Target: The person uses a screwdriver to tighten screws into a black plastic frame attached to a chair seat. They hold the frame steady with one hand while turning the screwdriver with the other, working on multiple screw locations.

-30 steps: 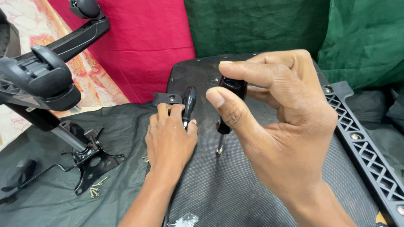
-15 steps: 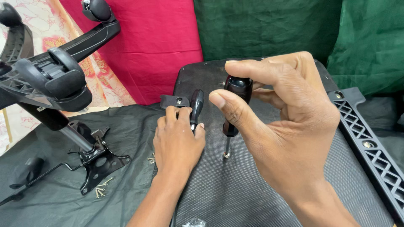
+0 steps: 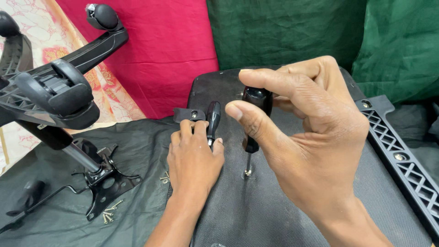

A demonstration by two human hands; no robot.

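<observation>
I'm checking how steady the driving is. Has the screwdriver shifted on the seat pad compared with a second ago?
No. The screwdriver in the right hand stands upright with its tip at the same spot beside the left hand on the seat pad.

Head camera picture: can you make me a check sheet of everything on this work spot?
Surface: black cloth on the floor.
Job's things: screwdriver upright on a screw in the black seat pad.
Clutter: loose screws, wheel base, metal bracket, plastic frame.
Grips: right hand holds the screwdriver; left hand holds a black lever.
Cables: nothing seen.
Surroundings: red cloth, green cloth.
</observation>
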